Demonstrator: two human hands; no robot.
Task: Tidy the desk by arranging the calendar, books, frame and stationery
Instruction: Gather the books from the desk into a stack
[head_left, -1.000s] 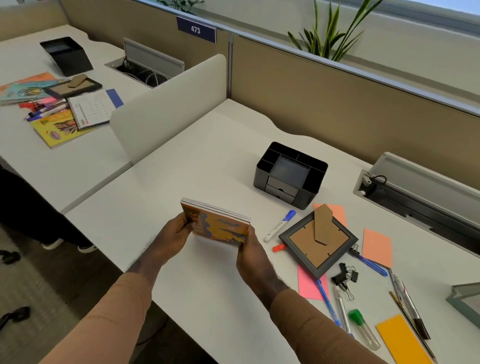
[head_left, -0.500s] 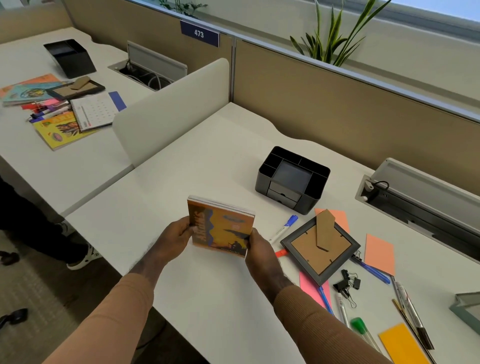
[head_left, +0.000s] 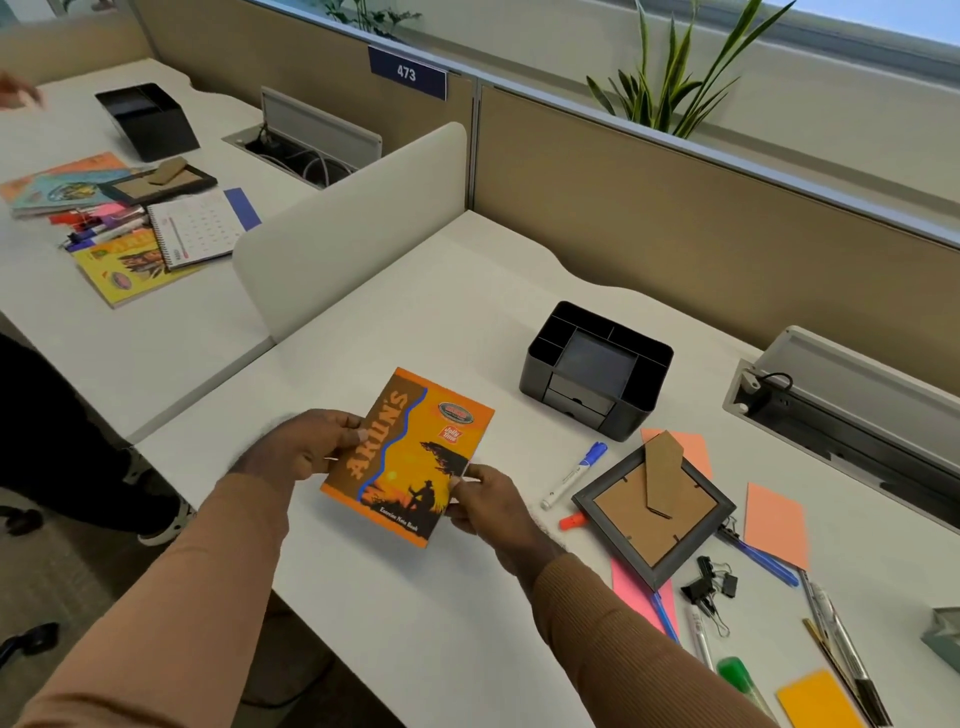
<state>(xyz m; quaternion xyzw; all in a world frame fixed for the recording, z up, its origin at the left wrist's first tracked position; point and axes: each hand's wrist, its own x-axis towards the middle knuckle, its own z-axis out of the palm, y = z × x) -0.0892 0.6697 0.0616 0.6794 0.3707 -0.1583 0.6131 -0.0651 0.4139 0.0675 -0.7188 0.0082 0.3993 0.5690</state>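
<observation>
Brightness: bright, even daylight across the white desk (head_left: 426, 322).
Source: window strip beyond the tan partition (head_left: 675, 218), behind the desk.
Shadows: soft and faint, under the black organiser (head_left: 592, 374) at mid-desk.
Glare: none noted.
Blur: slight softness overall; printed text on items left of the organiser is illegible.
Distortion: wide-angle bending of partition lines toward the edges.

Both hands hold an orange notebook (head_left: 410, 457) above the white bench (head_left: 415, 312), the left hand (head_left: 306, 449) at its left edge, the right hand (head_left: 485, 501) at its lower right corner. A black organiser (head_left: 597, 376) and a face-down picture frame (head_left: 653, 512) lie to the right.
</observation>
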